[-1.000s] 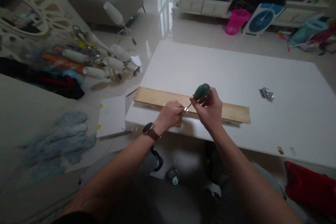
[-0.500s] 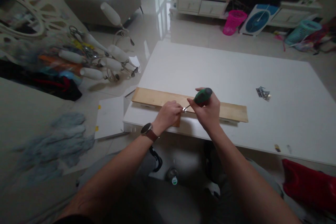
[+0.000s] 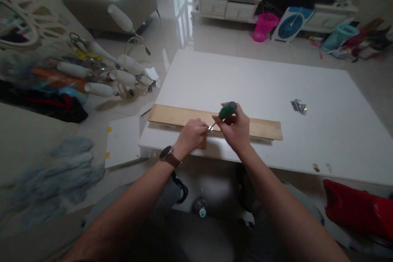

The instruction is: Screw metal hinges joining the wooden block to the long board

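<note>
My right hand (image 3: 238,132) is wrapped round the green handle of a screwdriver (image 3: 227,111), its shaft slanting down to the left. The tip meets a small shiny metal bracket (image 3: 210,129) at the near edge of a long wooden board (image 3: 264,128). With fingers closed, my left hand (image 3: 193,135) pinches at the bracket's left side; its fingertips partly cover the bracket. Below that hand, a short brown wood piece (image 3: 203,144) sticks out toward me. Whether a screw sits under the tip is too small to tell.
The board rests on a large white panel (image 3: 245,77). A little pile of metal brackets and screws (image 3: 299,107) lies to the right, with small bits (image 3: 316,167) by the near edge. A lamp with white shades (image 3: 125,77) stands left; a bottle (image 3: 201,206) is between my feet.
The view has shifted slightly, so most things appear a little farther left. Both hands keep their places at the bracket, and the screwdriver stays in my right hand.
</note>
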The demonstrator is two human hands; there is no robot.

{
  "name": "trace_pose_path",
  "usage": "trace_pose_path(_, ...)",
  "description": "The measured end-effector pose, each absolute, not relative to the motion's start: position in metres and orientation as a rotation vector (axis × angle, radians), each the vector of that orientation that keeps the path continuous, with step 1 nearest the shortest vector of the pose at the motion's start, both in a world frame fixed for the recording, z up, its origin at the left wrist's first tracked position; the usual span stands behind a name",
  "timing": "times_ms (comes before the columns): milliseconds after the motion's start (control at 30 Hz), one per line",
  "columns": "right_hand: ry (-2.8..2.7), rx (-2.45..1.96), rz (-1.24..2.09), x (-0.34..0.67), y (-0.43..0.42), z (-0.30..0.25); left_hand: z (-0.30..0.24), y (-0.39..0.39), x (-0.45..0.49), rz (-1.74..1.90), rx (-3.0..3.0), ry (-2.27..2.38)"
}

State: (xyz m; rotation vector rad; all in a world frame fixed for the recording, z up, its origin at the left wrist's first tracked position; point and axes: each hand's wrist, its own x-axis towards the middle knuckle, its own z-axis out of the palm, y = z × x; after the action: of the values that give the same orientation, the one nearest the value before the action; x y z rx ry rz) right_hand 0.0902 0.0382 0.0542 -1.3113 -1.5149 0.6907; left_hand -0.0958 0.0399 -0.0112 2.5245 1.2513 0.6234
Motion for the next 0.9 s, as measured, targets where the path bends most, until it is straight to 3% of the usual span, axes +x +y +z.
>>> trace_pose_path(900, -1.495, -1.238, 0.704, 0.0878, 0.04, 0.0522, -0.0122, 0.0408, -0.0957, 0.589, 2.543, 1.268)
